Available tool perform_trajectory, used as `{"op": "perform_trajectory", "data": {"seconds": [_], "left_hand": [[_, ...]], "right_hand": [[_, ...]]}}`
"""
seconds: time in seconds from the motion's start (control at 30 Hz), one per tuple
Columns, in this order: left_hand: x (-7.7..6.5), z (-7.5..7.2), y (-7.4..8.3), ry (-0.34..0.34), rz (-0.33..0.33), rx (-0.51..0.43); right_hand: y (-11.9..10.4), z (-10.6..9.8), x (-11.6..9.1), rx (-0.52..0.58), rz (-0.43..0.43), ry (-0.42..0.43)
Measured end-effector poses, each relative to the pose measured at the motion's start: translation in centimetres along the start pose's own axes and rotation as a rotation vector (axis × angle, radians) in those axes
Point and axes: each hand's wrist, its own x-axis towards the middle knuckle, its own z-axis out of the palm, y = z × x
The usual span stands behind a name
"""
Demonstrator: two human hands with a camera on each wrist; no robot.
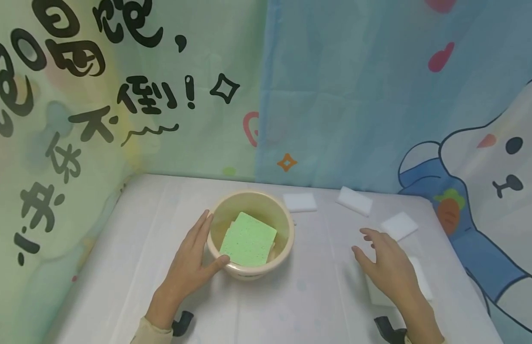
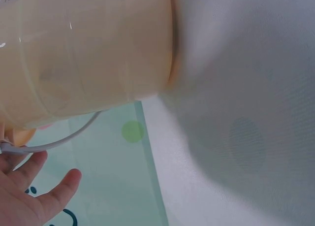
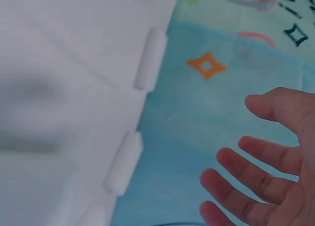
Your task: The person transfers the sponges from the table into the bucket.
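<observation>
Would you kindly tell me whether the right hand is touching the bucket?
No, the right hand is apart from the bucket, near white blocks.

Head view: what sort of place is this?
Probably a staged tabletop recording spot, though I can't be sure: a white-covered table against a printed cartoon backdrop, with a bucket holding a green sponge and white blocks laid alongside.

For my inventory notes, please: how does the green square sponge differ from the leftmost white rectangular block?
The green square sponge sits inside the round cream bucket; the leftmost white rectangular block lies on the white table. The sponge is speckled; the block looks plain. Both have straight edges.
</observation>
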Motion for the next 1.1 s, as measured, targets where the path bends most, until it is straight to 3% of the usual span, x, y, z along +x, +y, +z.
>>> {"op": "perform_trajectory", "data": {"seconds": [0.37,0.63,0.83,1.1], "left_hand": [[0.0,0.0,0.1,-0.004,0.004,-0.002],[0.0,0.0,0.0,-0.005,-0.007,-0.009],[0.0,-0.1,0.1,0.001,-0.009,-0.017],[-0.1,-0.1,0.1,0.006,-0.005,-0.025]], "right_hand": [[4.8,1.7,-2.9,-0.116,0.214,-0.152],[6.5,2.7,-3.8,-0.145,0.389,-0.289],[6.7,3.2,-4.2,-0.150,0.436,-0.348],[6.4,3.2,-4.1,-0.132,0.466,-0.367]]}}
